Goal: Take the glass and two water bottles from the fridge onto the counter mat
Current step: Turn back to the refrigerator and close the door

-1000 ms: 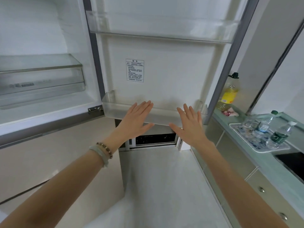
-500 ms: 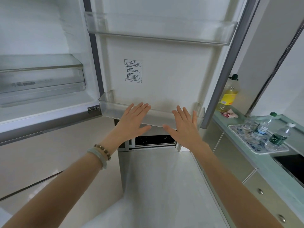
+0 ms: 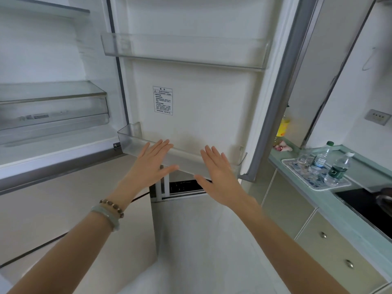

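The patterned blue-and-white counter mat [image 3: 297, 166] lies on the green counter at the right. On it stand a clear glass [image 3: 305, 159] and two water bottles, one with a green cap [image 3: 321, 158] and one with a white cap [image 3: 338, 169]. The fridge door [image 3: 201, 102] hangs open in front of me, its clear shelves bare. My left hand [image 3: 151, 164] and my right hand [image 3: 218, 172] are both flat with straight fingers, held against the door's lower shelf [image 3: 184, 160]. Neither hand holds anything.
The fridge interior [image 3: 53, 107] at the left shows glass shelves and a drawer. A yellow oil bottle [image 3: 283, 128] and a pink cloth [image 3: 283, 146] sit on the counter behind the door edge. A black cooktop [image 3: 364, 202] lies near the mat. Cabinet drawers run below the counter.
The view has tilted up a little and the door has swung slightly towards the fridge. Both flat hands stay on the lower door shelf and move with it.
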